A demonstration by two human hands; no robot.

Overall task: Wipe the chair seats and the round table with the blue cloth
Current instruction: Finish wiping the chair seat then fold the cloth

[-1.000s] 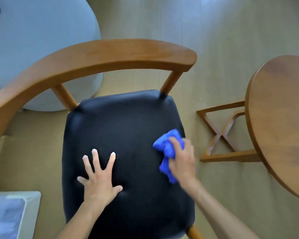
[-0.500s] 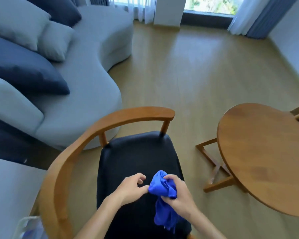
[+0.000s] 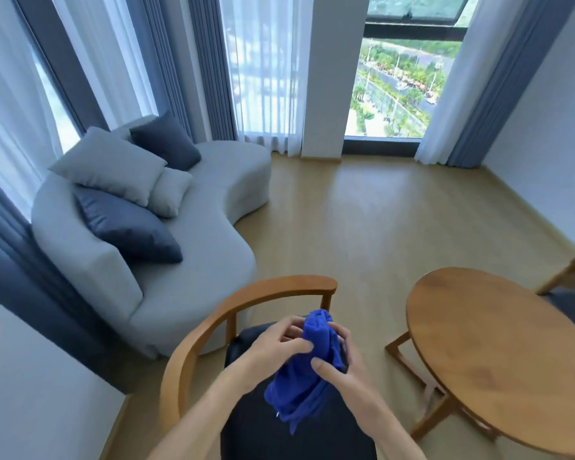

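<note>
- At the far left a grey sofa (image 3: pixel 193 260) with cushions stands along the curtained windows; it is not part of the job.
- In front of the person is the chair (image 3: pixel 246 303) with a curved wooden back, and its black seat (image 3: pixel 299 433) lies under the two forearms.
- The left hand (image 3: pixel 276 346) is raised above the seat. Its fingers are closed on the upper left side of the blue cloth (image 3: pixel 309 370), with the thumb pressing on the fabric.
- The cloth is bunched between both hands, not touching the seat. Its long axis goes from the top, near the chair back, down toward the person, and a loose end hangs below the hands.
- The right hand (image 3: pixel 342 370) holds the cloth from the right side, thumb in front and fingers behind it.
- I think the person is folding or regripping the cloth before the next wipe.
- The round table (image 3: pixel 498 360) stands to the right of the chair, apart from it, so the right hand is the nearer one for reaching it.
- At the right edge, behind the table, a part of a second chair (image 3: pixel 571 277) can be seen.
</note>
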